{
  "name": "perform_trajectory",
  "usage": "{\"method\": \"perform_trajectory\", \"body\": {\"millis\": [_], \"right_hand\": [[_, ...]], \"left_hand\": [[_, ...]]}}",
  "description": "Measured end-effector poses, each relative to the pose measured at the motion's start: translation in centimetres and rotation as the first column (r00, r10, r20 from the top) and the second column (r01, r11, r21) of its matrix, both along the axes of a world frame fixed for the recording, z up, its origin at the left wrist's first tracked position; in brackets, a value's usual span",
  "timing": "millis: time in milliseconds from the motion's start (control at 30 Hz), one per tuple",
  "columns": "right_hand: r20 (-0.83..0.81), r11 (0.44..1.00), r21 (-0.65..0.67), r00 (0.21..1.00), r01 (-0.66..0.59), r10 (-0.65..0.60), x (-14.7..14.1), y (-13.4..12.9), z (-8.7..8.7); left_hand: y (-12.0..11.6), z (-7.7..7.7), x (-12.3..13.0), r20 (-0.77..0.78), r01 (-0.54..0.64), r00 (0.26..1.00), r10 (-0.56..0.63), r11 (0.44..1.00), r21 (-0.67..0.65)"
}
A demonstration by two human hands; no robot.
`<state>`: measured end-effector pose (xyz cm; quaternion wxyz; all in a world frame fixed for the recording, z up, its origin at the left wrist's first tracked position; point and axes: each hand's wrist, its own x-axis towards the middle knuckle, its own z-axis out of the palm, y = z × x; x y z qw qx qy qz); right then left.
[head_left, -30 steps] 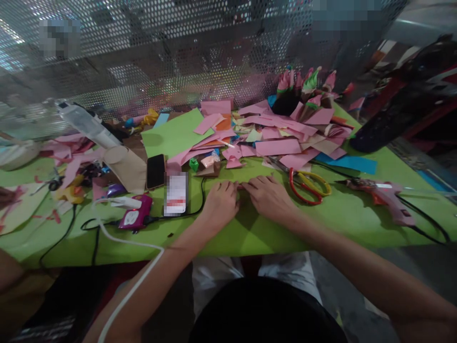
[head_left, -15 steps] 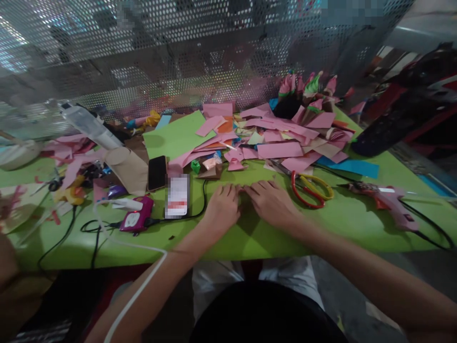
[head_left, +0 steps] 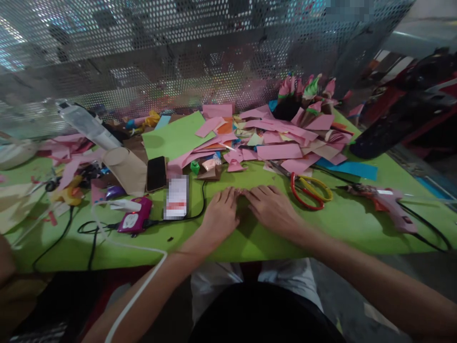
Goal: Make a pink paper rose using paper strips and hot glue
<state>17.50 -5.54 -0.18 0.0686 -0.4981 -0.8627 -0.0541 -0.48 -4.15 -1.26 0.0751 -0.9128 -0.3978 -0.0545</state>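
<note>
Both hands are low over the green table (head_left: 250,245), their fingertips nearly meeting. My left hand (head_left: 221,212) has its fingers together and bent down, with the thumb side facing the right hand. My right hand (head_left: 273,209) mirrors it, fingers curled toward the tabletop. Whatever lies under the fingertips is hidden or too small to make out. Just behind the hands are a small pink paper piece (head_left: 235,165) and a brown paper piece with a pale top (head_left: 211,164). Scissors with red and yellow handles (head_left: 309,190) rest right of my right hand.
A pink glue gun (head_left: 396,209) lies at the right with its cord. Left are a magenta device (head_left: 134,219), a phone (head_left: 156,174), a white-screened item (head_left: 176,197) and cables. Paper strips (head_left: 280,151) pile at the back. A person's arm (head_left: 7,267) shows at the left edge.
The view has shifted very slightly. Both hands stay in nearly the same place, with small changes in the right fingers.
</note>
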Motion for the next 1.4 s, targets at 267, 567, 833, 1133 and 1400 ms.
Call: {"method": "perform_trajectory", "body": {"millis": [267,567,833,1133,1400], "right_hand": [[-0.002,1.000,-0.001,1.000,0.011,-0.011,0.0,0.2,0.0],[-0.004,0.999,-0.031,1.000,0.030,-0.030,0.1,0.2,0.2],[0.011,0.998,-0.027,0.999,0.048,-0.047,0.0,0.4,0.0],[-0.003,1.000,-0.003,1.000,0.031,-0.031,-0.1,0.0,-0.2],[0.002,1.000,-0.002,1.000,0.008,-0.008,-0.2,-0.5,-0.3]], "left_hand": [[0.1,0.1,0.0,0.016,-0.019,1.000,0.020,0.999,-0.036],[-0.1,0.0,-0.3,0.086,-0.048,0.995,0.053,0.997,-0.059],[0.0,0.1,-0.2,0.095,-0.070,0.992,0.078,0.994,-0.085],[-0.3,-0.1,-0.4,0.099,-0.045,0.994,0.052,0.997,-0.069],[-0.8,-0.2,-0.7,0.070,-0.031,0.997,0.038,0.996,-0.088]]}}
